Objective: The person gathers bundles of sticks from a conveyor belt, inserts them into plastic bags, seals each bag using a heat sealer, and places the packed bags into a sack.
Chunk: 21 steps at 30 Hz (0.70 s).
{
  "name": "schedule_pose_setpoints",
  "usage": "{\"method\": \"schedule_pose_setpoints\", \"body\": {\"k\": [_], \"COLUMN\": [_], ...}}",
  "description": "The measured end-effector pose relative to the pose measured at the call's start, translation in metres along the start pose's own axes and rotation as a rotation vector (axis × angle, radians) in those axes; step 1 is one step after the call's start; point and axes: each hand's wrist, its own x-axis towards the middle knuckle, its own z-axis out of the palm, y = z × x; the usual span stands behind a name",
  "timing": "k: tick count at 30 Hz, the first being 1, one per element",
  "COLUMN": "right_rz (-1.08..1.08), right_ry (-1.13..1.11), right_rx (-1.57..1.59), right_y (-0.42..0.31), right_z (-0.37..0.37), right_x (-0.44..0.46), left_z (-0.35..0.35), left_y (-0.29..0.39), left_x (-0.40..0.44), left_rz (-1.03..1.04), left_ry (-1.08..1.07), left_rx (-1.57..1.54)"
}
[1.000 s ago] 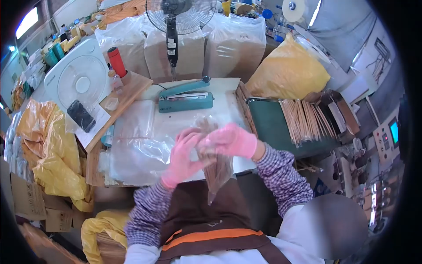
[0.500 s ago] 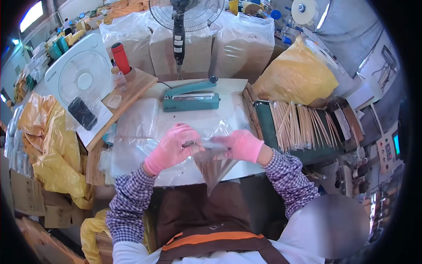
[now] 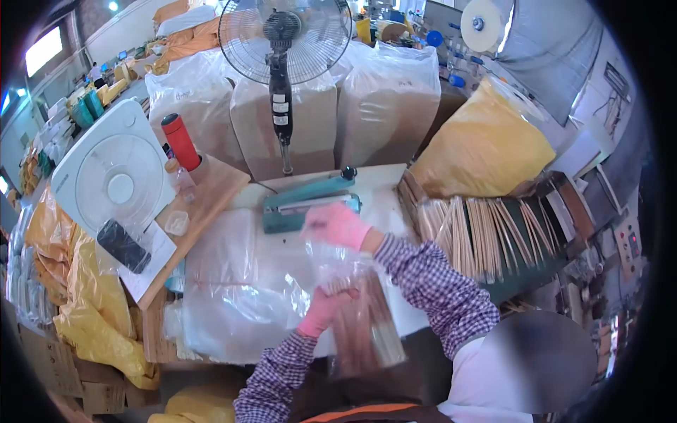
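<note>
A clear plastic bag with long, thin brownish sticks inside hangs over the table's front edge. My left hand, in a pink glove, is closed on the bag at its upper left side. My right hand, also pink-gloved, is above it, in front of the teal heat sealer. Its fingers are pinched and slightly blurred, and loose film from the bag's upper end runs up to them. The sealer's arm is raised at the right. Flat clear plastic bags lie left of my hands.
Wooden sticks lie on a green surface to the right, below a yellow sack. A pedestal fan stands behind the sealer. On the left, a wooden board carries a red flask; a phone lies nearby.
My right hand has moved up and left to the sealer. My left hand has shifted lower. The bag has turned from a pointed, folded shape to hanging long with sticks showing. The view has tilted upward.
</note>
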Motion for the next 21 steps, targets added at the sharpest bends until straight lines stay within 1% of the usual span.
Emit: {"method": "schedule_pose_setpoints", "body": {"k": [1, 3, 4, 5, 8, 9, 10, 11, 12, 14, 15, 16, 17, 18, 19, 20, 21], "right_rz": [0.102, 0.201, 0.301, 0.403, 0.438, 0.317, 0.199, 0.031, -0.133, -0.033, 0.018, 0.1, 0.172, 0.24, 0.286, 0.34, 0.399], "right_ry": [0.117, 0.642, 0.856, 1.067, 0.925, 0.827, 0.723, 0.662, 0.596, 0.672, 0.711, 0.829, 0.878, 0.86, 0.764, 0.738, 0.711], "right_rx": [0.078, -0.021, -0.132, -0.243, -0.05, 0.047, 0.143, 0.075, 0.01, 0.135, 0.2, 0.247, 0.461, 0.558, 0.551, 0.614, 0.679], "right_y": [0.043, 0.119, 0.153, 0.176, 0.188, 0.155, 0.103, 0.069, 0.052, 0.065, 0.074, 0.105, 0.134, 0.17, 0.209, 0.218, 0.223], "right_z": [0.001, 0.002, 0.013, 0.022, 0.038, 0.017, -0.01, -0.019, -0.022, -0.013, -0.006, 0.005, 0.019, 0.032, 0.047, 0.054, 0.061], "right_x": [0.02, 0.048, 0.058, 0.069, 0.116, 0.126, 0.13, 0.134, 0.136, 0.129, 0.124, 0.117, 0.108, 0.097, 0.084, 0.075, 0.066], "left_z": [-0.013, -0.033, -0.04, -0.045, -0.056, -0.058, -0.06, -0.061, -0.063, -0.075, -0.087, -0.102, -0.113, -0.119, -0.123, -0.128, -0.134], "left_y": [0.007, 0.021, 0.027, 0.031, 0.025, 0.021, 0.017, 0.017, 0.023, 0.035, 0.03, 0.022, 0.016, 0.014, 0.013, 0.01, -0.002], "left_x": [0.01, 0.033, 0.046, 0.058, 0.108, 0.128, 0.148, 0.164, 0.176, 0.19, 0.191, 0.196, 0.201, 0.202, 0.202, 0.202, 0.197], "left_rz": [-0.059, -0.161, -0.214, -0.217, -0.261, -0.262, -0.266, -0.269, -0.271, -0.277, -0.264, -0.246, -0.222, -0.268, -0.315, -0.367, -0.358], "left_ry": [-0.004, 0.026, 0.043, 0.035, 0.054, 0.032, 0.012, -0.008, 0.002, 0.025, 0.048, 0.069, 0.092, 0.091, 0.09, 0.087, 0.139], "left_rx": [-0.129, -0.238, -0.29, -0.318, -0.3, -0.322, -0.347, -0.373, -0.413, -0.493, -0.464, -0.435, -0.409, -0.395, -0.376, -0.353, -0.244]}}
